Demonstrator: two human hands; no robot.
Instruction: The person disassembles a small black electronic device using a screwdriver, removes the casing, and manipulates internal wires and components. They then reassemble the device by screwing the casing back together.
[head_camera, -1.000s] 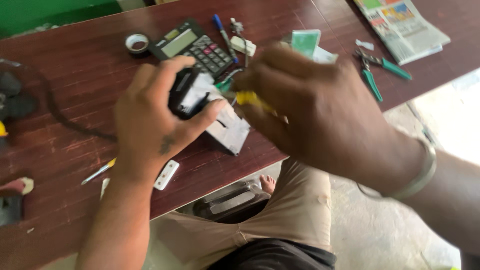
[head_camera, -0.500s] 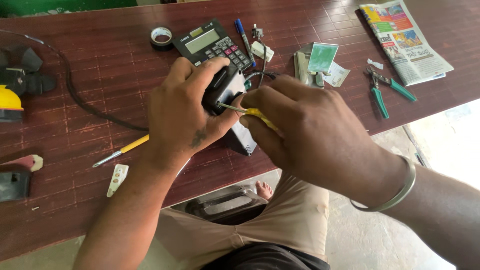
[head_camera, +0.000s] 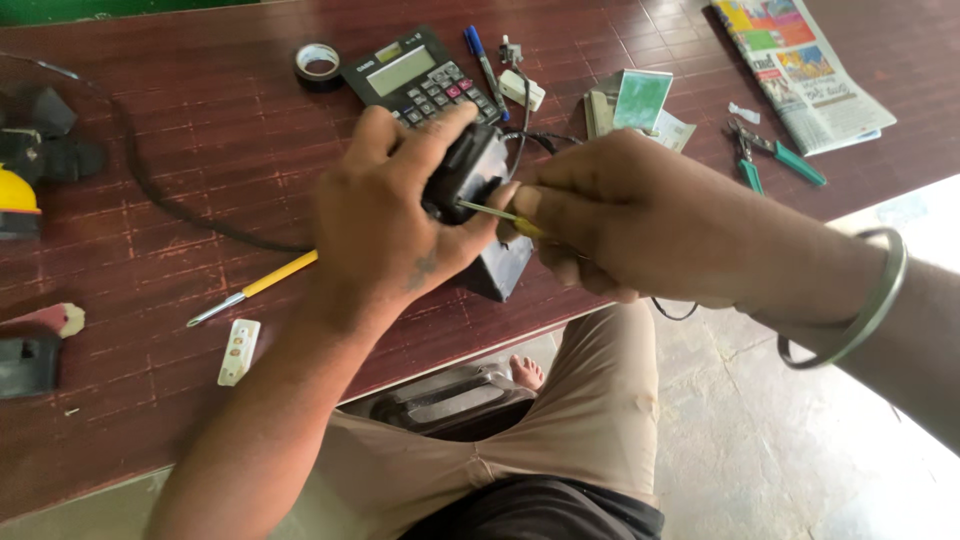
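My left hand (head_camera: 385, 215) grips the small black plastic device (head_camera: 465, 172) just in front of the black calculator (head_camera: 420, 75), my right hand (head_camera: 625, 215) pinches the thin yellow-handled screwdriver (head_camera: 495, 212) into it; I think the tip could slip and stab my palm.

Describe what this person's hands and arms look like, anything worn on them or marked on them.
Both forearms are bare, with no sleeves or gloves in view. The left hand has a small dark mark, perhaps a tattoo, on its back near the wrist. The right hand wears nothing, but a thin grey metal bangle circles that wrist. No rings or watch are visible.
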